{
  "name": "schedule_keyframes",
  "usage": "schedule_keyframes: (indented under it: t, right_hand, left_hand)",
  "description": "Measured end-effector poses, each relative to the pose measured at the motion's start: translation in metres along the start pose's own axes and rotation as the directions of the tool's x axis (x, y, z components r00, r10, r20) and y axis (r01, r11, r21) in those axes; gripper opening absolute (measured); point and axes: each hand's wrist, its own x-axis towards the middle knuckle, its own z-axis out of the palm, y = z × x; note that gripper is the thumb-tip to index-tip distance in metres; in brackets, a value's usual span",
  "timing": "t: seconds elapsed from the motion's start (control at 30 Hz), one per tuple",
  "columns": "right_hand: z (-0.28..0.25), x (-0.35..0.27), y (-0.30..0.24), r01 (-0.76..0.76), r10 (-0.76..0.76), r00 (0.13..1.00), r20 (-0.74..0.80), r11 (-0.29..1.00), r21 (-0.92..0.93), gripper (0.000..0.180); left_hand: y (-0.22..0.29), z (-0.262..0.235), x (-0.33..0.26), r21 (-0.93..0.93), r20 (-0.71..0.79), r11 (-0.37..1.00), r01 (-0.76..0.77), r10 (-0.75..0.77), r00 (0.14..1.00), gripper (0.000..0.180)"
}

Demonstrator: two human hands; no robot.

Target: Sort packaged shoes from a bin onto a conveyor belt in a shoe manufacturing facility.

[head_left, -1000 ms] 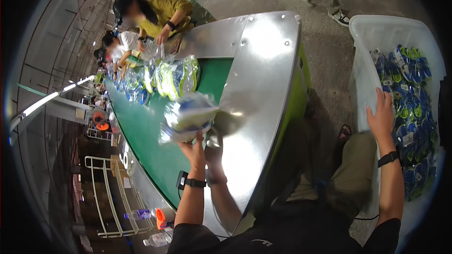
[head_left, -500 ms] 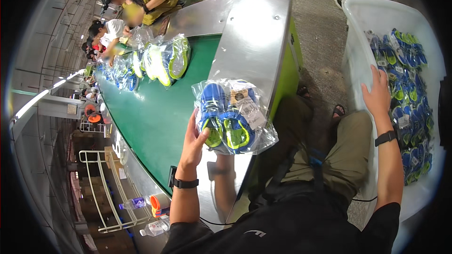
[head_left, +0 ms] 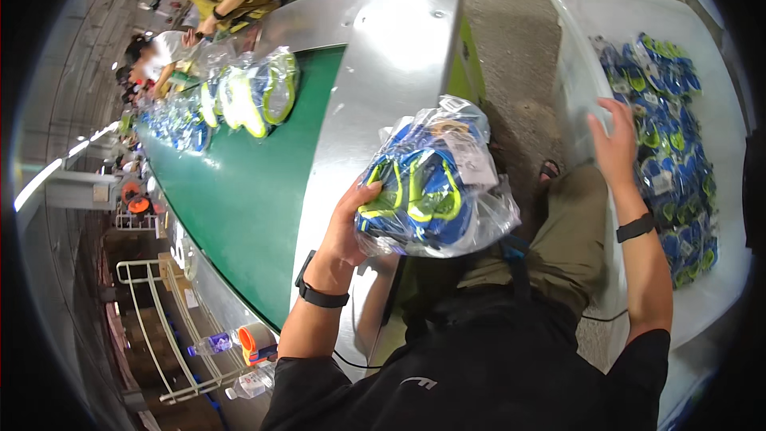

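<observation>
Nearer now, left hand [head_left: 351,227] grips bagged sandals [head_left: 431,187] beside green belt [head_left: 239,191]; right hand [head_left: 616,144] spread over bin [head_left: 574,48].

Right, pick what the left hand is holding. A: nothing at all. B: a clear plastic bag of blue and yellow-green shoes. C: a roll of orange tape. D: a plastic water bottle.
B: the left hand grips a clear plastic bag of blue and yellow-green shoes above the steel table edge.

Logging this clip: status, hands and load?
Left hand holds bagged shoes above the belt's steel edge. Right hand open, at the bin. Nothing in the way.
</observation>
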Motion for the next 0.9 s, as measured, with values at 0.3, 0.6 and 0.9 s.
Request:
schedule_keyframes:
  t: [0.3,0.6,0.9]
  right_hand:
    - [-0.017,-0.057,-0.104,-0.868,-0.185,0.323,0.928,0.333,0.368,0.052]
    - [-0.092,-0.023,-0.063,-0.784,0.267,0.621,0.737,0.195,0.59,0.033]
    - [-0.118,0.109,0.132,-0.34,0.69,0.697,0.193,0.082,0.937,0.05]
  left_hand:
    - [-0.035,0.049,0.005,0.436,0.394,0.899,0.047,-0.238,0.888,0.084]
    - [-0.032,0.018,0.02,0.54,0.173,0.815,-0.208,0.134,0.976,0.054]
    - [-0.038,-0.012,0.035,0.298,0.055,0.919,-0.259,0.254,0.966,0.035]
